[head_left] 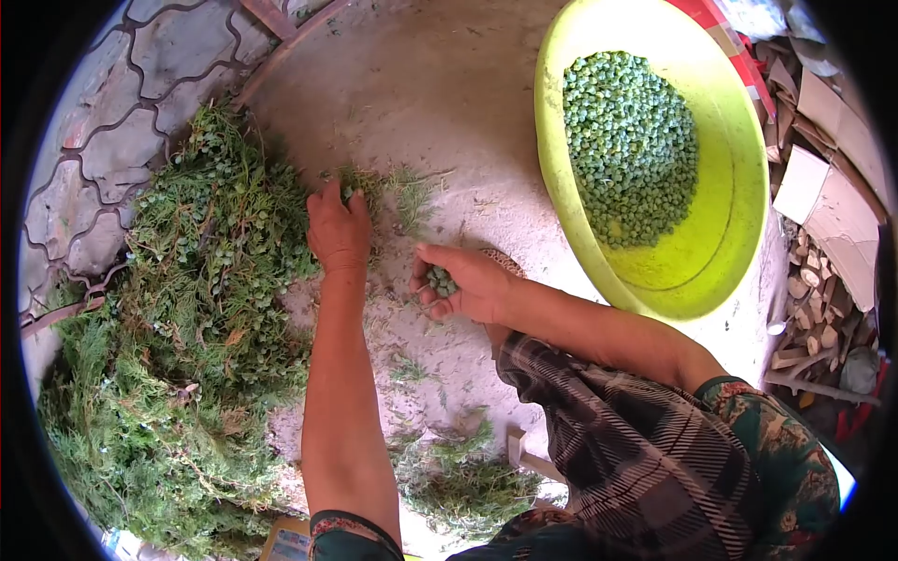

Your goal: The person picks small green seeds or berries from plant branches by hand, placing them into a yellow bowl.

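Cupped fingers of my right hand [472,285] hold a small heap of round green seed cones [441,280] above the floor. My left hand [338,227] is stretched forward at the edge of a large pile of green conifer branches [220,243]. Its fingers are bent together over a few loose sprigs [407,196]; a bit of green shows at the fingertips, too small to name. To the right stands a big yellow-green basin [720,243], with many of the same kind of green cones [627,140] heaped inside.
A smaller heap of sprigs [458,486] lies near my legs, which a plaid cloth [645,421] covers. Chopped wood [812,299] and cardboard [842,220] lie beyond the basin. Paving stones [182,61] border the floor at upper left.
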Action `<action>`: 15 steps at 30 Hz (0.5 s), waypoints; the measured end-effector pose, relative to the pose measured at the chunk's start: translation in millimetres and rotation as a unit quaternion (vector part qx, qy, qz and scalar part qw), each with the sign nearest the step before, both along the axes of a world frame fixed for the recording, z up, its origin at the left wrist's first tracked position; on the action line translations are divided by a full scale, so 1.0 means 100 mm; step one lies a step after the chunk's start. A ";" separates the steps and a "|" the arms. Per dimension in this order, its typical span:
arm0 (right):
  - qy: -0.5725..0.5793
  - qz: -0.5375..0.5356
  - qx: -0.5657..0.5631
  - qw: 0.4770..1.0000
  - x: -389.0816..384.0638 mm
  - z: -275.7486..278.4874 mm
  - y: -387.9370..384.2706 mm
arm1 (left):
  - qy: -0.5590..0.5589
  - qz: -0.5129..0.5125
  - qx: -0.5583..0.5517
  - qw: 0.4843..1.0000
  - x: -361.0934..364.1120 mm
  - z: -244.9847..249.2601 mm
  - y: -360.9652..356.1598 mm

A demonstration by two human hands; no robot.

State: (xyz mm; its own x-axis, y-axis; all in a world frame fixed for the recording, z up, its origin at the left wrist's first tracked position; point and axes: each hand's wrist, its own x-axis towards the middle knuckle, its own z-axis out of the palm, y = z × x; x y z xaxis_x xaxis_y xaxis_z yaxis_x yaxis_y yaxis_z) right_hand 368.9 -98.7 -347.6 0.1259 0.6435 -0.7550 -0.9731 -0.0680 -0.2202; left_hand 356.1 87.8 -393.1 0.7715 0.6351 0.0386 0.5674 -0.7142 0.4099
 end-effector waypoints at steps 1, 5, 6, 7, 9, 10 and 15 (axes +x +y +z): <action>-0.001 0.000 -0.002 1.000 0.00 0.00 -0.01 | -0.001 0.000 -0.002 1.000 0.01 -0.01 -0.01; 0.004 0.003 -0.015 1.000 -0.02 -0.05 -0.02 | 0.020 -0.018 -0.013 1.000 0.02 -0.12 0.10; 0.007 -0.001 -0.015 1.000 -0.03 -0.06 -0.02 | 0.019 -0.039 -0.028 0.999 0.01 -0.10 0.12; 0.007 -0.002 -0.014 1.000 -0.02 -0.06 -0.01 | 0.020 -0.040 -0.027 0.999 -0.02 -0.08 0.11; -0.040 -0.006 0.004 0.999 -0.01 -0.05 0.01 | -0.090 0.029 -0.124 0.988 -0.17 0.02 0.01; -0.039 -0.008 0.005 0.999 0.00 -0.04 0.02 | -0.088 0.028 -0.124 0.988 -0.24 0.12 -0.06; -0.036 -0.004 0.038 0.999 -0.03 -0.01 0.06 | -0.241 0.191 -0.430 0.849 -0.62 0.49 -0.38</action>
